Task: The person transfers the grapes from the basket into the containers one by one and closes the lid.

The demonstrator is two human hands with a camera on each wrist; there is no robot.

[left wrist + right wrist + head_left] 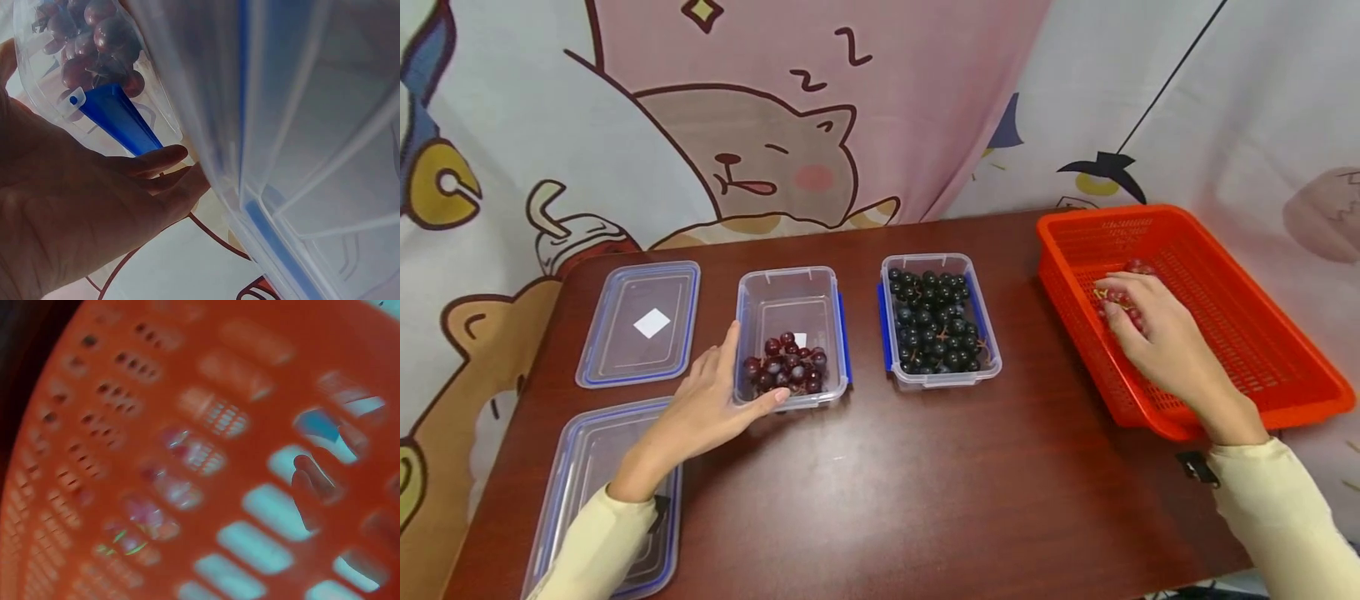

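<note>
Whether the right hand grips grapes inside the basket, I cannot tell; the left hand touches the left box, fingers wide.

A pale printed cloth hangs behind the dark reddish-brown tabletop, whose surface catches a soft glare. On the cloth, a tan cartoon animal dozes, eye shut, against pink, with two Z marks above it. A yellow bell shows at far left.
</note>
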